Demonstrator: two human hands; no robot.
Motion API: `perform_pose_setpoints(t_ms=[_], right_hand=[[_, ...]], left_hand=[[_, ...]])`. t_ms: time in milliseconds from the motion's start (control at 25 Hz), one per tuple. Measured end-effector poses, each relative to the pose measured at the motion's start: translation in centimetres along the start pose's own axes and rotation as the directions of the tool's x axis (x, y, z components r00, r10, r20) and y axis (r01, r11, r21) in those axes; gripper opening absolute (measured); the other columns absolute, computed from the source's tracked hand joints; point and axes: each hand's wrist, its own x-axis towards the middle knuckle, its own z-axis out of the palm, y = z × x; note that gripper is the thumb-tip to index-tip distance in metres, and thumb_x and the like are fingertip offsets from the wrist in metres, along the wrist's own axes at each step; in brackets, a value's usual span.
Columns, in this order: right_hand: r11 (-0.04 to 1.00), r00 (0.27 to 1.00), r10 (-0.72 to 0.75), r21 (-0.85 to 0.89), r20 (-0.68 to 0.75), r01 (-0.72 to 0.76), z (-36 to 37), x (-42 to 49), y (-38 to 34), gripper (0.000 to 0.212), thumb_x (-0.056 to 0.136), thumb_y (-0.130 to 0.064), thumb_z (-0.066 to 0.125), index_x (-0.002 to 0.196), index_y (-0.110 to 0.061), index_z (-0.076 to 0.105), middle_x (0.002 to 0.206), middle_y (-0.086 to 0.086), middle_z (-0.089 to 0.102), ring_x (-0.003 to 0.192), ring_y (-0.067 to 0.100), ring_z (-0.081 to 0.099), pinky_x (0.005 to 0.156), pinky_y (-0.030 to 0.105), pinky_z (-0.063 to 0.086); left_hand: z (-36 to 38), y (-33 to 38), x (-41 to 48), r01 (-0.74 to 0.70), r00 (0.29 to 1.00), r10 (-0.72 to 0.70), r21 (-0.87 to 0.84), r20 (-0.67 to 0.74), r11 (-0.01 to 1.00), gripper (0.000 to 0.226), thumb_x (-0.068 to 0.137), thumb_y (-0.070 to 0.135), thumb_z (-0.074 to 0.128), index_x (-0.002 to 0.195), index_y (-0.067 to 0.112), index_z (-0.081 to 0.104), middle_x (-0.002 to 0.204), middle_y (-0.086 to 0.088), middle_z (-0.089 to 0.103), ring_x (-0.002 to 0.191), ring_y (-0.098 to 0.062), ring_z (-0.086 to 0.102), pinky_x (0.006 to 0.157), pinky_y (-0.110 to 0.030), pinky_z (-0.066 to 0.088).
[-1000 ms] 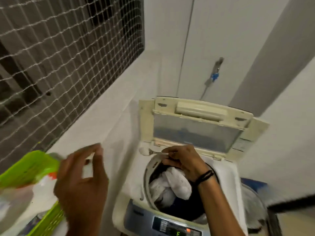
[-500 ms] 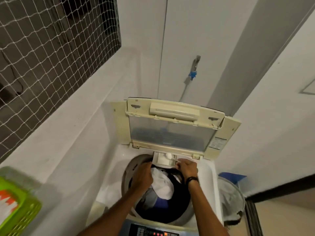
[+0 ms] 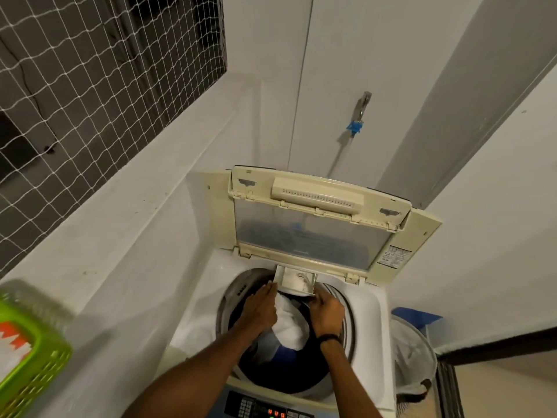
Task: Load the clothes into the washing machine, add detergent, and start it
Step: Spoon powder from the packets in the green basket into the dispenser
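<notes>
Washing machine: top-loader point(image 3: 370, 309), white top, seen from above at the lower middle of the view.
Lid: cream lid point(image 3: 304, 239) with a clear panel, raised upright at the back of the washing machine.
Detergent drawer: small tray point(image 3: 297, 281) pulled out from under the lid, jutting over the rear rim of the drum opening; pale smears inside it, possibly powder, too small to be sure.
Clothes: white garment point(image 3: 291, 325) heaped on dark clothes inside the drum, just in front of the drawer.
Left hand: left hand point(image 3: 260, 306) over the drum's rear left, fingers fairly straight, tips touching the drawer's left front corner, holding nothing.
Right hand: right hand point(image 3: 327, 312) over the drum's rear right, fingers curled at the drawer's right front corner; cannot tell whether they pinch it. Dark band on the wrist.
Control panel: dark panel point(image 3: 265, 411) with red lights at the washing machine's front edge.
Basket: green slatted basket point(image 3: 39, 366) on the ledge well left of the washing machine.
Tap: wall tap point(image 3: 358, 123) with a blue fitting, above and behind the lid.
Netting: white net point(image 3: 90, 86) across the opening up and left of the washing machine.
</notes>
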Motion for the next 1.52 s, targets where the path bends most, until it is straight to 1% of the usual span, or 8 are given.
perform_pose_setpoints(t_ms=[160,360,560,800,1000,1160,1280,1520], right_hand=[[0.616,0.872,0.428,0.629,0.239,-0.475,-1.1,0.7,-0.7,0.026,0.081,0.007,0.056,0.097,-0.001,0.075,0.084,0.011,0.075,0.083,0.026,0.071,0.081,0.038,0.058],[0.309,0.808,0.322,0.752,0.493,-0.582,-2.5,-1.3,-6.2,0.02,0.083,0.008,0.054,0.094,0.006,0.071,0.098,0.018,0.07,0.083,0.025,0.07,0.066,0.026,0.06],[0.751,0.788,-0.154,0.589,0.596,-0.299,-3.5,-5.4,-14.8,0.02,0.088,-0.01,0.063,0.087,-0.021,0.08,0.099,0.003,0.077,0.092,0.014,0.072,0.083,0.03,0.056],[0.734,0.489,-0.308,0.531,0.816,-0.424,-0.5,-13.7,-26.8,0.021,0.09,0.007,0.05,0.102,0.009,0.067,0.094,0.024,0.073,0.09,0.029,0.074,0.077,0.034,0.061],[0.794,0.406,-0.599,0.575,0.69,0.195,2.9,-20.2,-33.9,0.019,0.086,0.003,0.059,0.084,-0.005,0.076,0.074,0.016,0.075,0.074,0.028,0.074,0.071,0.031,0.06],[0.332,0.144,-0.818,0.252,0.557,0.909,6.5,-23.4,-37.3,0.042,0.066,-0.031,0.039,0.072,-0.015,0.077,0.081,0.01,0.074,0.075,0.033,0.069,0.067,0.03,0.052],[0.381,0.17,-0.69,0.154,0.704,0.912,7.3,-24.8,-39.0,0.064,0.06,-0.038,0.024,0.086,0.001,0.068,0.099,0.022,0.067,0.096,0.042,0.06,0.078,0.036,0.045],[0.571,0.253,-0.411,0.031,0.876,0.821,9.0,-25.3,-39.5,0.017,0.083,-0.024,0.054,0.091,-0.01,0.058,0.082,0.009,0.061,0.09,0.032,0.062,0.07,0.032,0.048]], left_hand=[[-1.7,0.5,-1.5,0.01,0.989,-0.043,-0.228,-0.143,0.974,0.063,0.1,0.023,0.049,0.156,0.015,0.021,0.159,-0.007,0.032,0.145,-0.022,0.034,0.116,-0.031,0.031],[-7.8,0.6,-9.5,-0.127,0.889,-0.162,-0.569,-0.429,0.813,0.04,0.097,0.02,0.056,0.136,0.028,0.055,0.129,0.003,0.066,0.118,-0.008,0.062,0.101,-0.017,0.046],[-16.7,-1.8,-22.2,-0.348,0.612,-0.371,-0.659,-0.699,0.667,0.024,0.097,0.021,0.06,0.119,0.021,0.069,0.103,0.011,0.076,0.095,-0.002,0.071,0.083,-0.026,0.057],[-22.2,-8.1,-36.3,-0.107,0.008,-0.619,-0.616,-0.786,0.781,0.019,0.089,0.031,0.071,0.107,0.033,0.072,0.103,0.016,0.071,0.095,-0.008,0.067,0.085,-0.027,0.053],[-20.9,-14.4,-40.2,0.36,-0.032,-0.747,-0.705,-0.664,0.611,0.044,0.079,0.053,0.068,0.115,0.026,0.07,0.114,-0.001,0.068,0.1,-0.026,0.065,0.088,-0.042,0.053],[-20.4,-14.9,-40.2,0.382,-0.056,-0.788,-0.742,-0.613,0.55,0.025,0.088,0.037,0.068,0.108,0.024,0.075,0.105,-0.001,0.075,0.094,-0.023,0.071,0.084,-0.035,0.054],[-20.5,-15.0,-40.3,0.309,-0.103,-0.821,-0.803,-0.562,0.511,0.027,0.088,0.042,0.062,0.107,0.028,0.075,0.103,0.003,0.077,0.092,-0.019,0.072,0.083,-0.039,0.056],[-20.5,-14.6,-40.5,0.203,-0.144,-0.809,-0.817,-0.57,0.539,0.02,0.088,0.033,0.071,0.105,0.025,0.077,0.105,0.002,0.076,0.092,-0.017,0.071,0.089,-0.037,0.055]])
